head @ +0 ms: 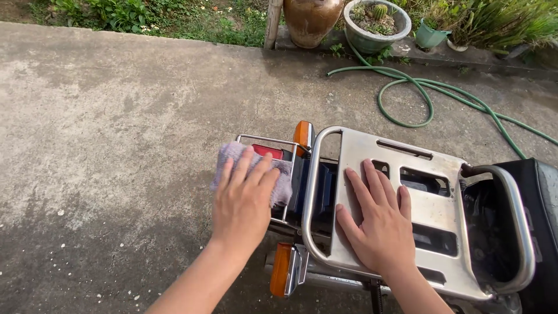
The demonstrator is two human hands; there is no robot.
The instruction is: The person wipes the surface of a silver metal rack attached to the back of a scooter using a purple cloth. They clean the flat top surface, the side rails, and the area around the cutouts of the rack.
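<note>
The cloth (256, 168) under the left hand (243, 200) is a washed-out lilac-grey. The rear rack (427, 203) is dull silver metal with brownish smudges, and the right hand (381, 224) lies on it. Tail light (268, 152) is red, both turn signals (301, 135) amber-orange. Seat (540, 203) is black. Concrete floor (116, 116) is mottled grey-tan with white specks. Hose (418, 93) is green, big jar (311, 20) glazed brown, cactus pot (372, 38) pale grey-green.
</note>
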